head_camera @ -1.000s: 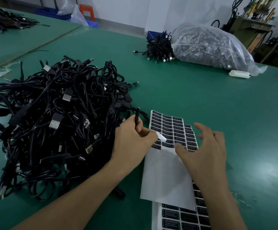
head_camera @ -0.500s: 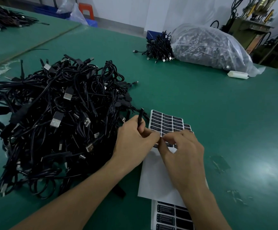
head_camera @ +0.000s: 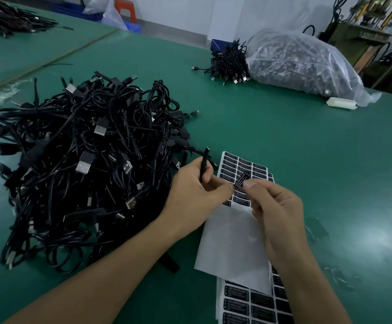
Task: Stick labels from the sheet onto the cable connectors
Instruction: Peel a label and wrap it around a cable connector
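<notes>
While the left hand curls round a slim black connector, holding it upright with its tip poking out above the knuckles, the right hand pinches a single black label between thumb and forefinger. The label hangs tilted in the air just above the label sheet, its lower end right by the tip of the left thumb; whether the thumb touches it I cannot tell. The label is not yet on the connector: the two are near each other but apart.

The label sheet lies flat on the green desk beneath both hands, its far rows full of black labels, its near part bare white backing. A second sheet of labels peeks out from under its near edge.

To the left of the hands sits a big pile of cables, a black tangle with many silver plugs showing, its right side close to the left hand. Both forearms reach in from the bottom edge.

Far across the desk, a smaller bundle of cables rests against a clear plastic bag filled with something greyish that I cannot make out, and a white block lies just in front of the bag's right end.
</notes>
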